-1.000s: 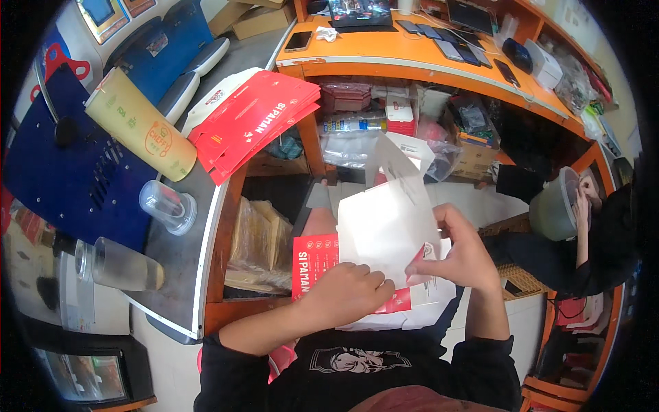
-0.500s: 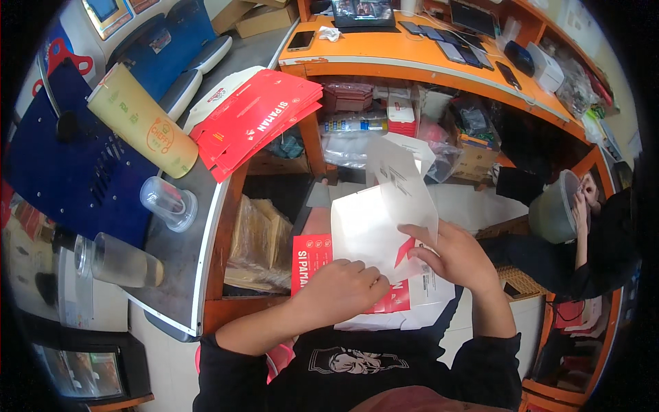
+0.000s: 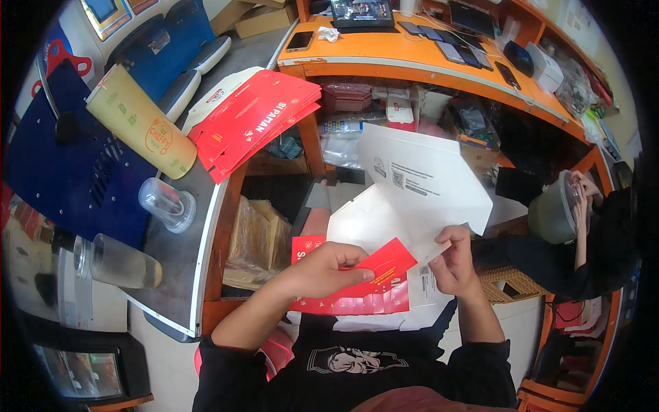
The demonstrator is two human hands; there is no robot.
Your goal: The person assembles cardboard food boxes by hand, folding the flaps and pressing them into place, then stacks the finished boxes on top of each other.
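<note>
Over my lap is a partly folded cardboard food box [image 3: 429, 168], white inside with small black print on the raised panel. My left hand [image 3: 319, 275] is closed, its thumb pressing on a red cardboard flap [image 3: 391, 264] near the box's front edge. My right hand [image 3: 456, 264] pinches a white edge of the same box at its right side. Beneath lie red printed box blanks [image 3: 357, 303], resting on my lap and partly hidden by my left hand and the flap.
A stack of flat red box blanks [image 3: 268, 113] sits on the grey table [image 3: 182, 302] at left, beside a big yellowish cup [image 3: 141, 123], a clear dome-shaped cup [image 3: 167, 206] and a lying cup [image 3: 127, 261]. Phones [image 3: 460, 53] lie on the orange counter [image 3: 374, 49]. Another person holds a tub [image 3: 549, 209].
The box's upper panel has opened out to the right and up. My left hand now grips a red flap; my right hand has shifted slightly and pinches a white edge.
</note>
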